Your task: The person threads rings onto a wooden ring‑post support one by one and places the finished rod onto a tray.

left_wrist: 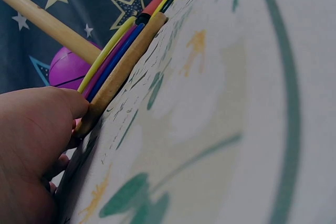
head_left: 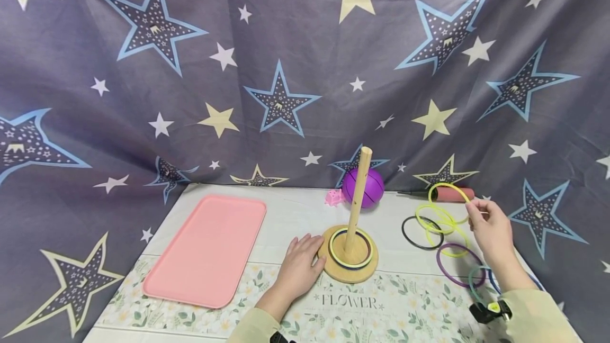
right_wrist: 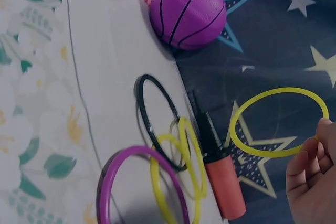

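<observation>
Currently, the right hand (head_left: 491, 229) pinches a yellow ring (right_wrist: 286, 90) between thumb and fingers, holding it raised near the far right corner of the table (head_left: 295, 210). The left hand (head_left: 300, 266) lies with fingers extended, unclenched, touching the left side of the round base (head_left: 350, 277) of the wooden stand. Around the upright post (head_left: 358, 195) are stacked, top to bottom, a second yellow ring (left_wrist: 106, 53), a purple ring (left_wrist: 108, 62) and a blue ring (left_wrist: 116, 62). Loose rings, among them a black ring (head_left: 403, 232), lie toward the table's right edge. A pump (right_wrist: 226, 187) and a purple ball (head_left: 375, 189) sit along the far edge; a pink tray (head_left: 209, 250) occupies the left side.
</observation>
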`<action>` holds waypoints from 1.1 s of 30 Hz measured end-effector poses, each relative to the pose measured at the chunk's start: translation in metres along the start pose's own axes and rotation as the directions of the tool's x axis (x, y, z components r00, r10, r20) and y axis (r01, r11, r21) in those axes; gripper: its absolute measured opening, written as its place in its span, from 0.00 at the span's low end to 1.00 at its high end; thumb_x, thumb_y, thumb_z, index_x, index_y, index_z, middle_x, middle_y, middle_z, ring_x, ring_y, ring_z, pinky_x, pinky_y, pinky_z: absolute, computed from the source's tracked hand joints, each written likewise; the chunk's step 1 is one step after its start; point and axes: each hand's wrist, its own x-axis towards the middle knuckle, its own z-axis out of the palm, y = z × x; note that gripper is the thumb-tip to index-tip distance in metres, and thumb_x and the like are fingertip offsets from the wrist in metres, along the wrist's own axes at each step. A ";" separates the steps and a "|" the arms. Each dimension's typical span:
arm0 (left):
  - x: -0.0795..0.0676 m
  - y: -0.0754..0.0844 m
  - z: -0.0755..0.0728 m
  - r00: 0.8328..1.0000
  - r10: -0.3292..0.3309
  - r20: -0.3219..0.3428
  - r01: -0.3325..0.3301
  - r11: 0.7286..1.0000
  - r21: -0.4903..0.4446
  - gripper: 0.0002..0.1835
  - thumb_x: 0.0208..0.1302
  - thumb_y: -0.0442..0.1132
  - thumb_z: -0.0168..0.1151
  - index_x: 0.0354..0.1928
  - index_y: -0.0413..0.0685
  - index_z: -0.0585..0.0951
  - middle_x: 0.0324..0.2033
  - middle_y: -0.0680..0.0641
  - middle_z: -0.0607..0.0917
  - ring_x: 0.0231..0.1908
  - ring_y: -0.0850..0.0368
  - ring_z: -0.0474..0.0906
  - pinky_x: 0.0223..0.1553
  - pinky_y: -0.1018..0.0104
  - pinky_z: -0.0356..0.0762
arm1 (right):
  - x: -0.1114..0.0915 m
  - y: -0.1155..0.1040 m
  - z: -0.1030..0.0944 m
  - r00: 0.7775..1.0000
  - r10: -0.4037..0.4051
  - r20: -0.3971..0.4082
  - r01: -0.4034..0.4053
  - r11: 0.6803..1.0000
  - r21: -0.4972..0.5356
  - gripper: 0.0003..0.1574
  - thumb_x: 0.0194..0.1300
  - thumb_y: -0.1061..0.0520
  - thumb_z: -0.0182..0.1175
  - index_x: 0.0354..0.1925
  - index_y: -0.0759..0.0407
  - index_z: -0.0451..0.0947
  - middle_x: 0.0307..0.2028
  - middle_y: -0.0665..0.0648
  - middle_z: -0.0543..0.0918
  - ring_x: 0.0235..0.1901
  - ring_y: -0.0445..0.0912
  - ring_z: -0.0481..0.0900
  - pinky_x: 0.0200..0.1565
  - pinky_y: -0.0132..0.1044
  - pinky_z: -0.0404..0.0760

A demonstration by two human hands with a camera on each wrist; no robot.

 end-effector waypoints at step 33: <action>0.000 0.000 -0.001 1.000 0.008 -0.005 -0.008 1.000 0.003 0.27 0.82 0.43 0.63 0.76 0.40 0.78 0.74 0.43 0.80 0.79 0.40 0.68 0.84 0.37 0.53 | -0.019 -0.079 0.011 0.992 -0.117 0.051 0.097 0.949 0.301 0.15 0.86 0.53 0.59 0.55 0.66 0.78 0.33 0.47 0.80 0.30 0.40 0.77 0.31 0.24 0.81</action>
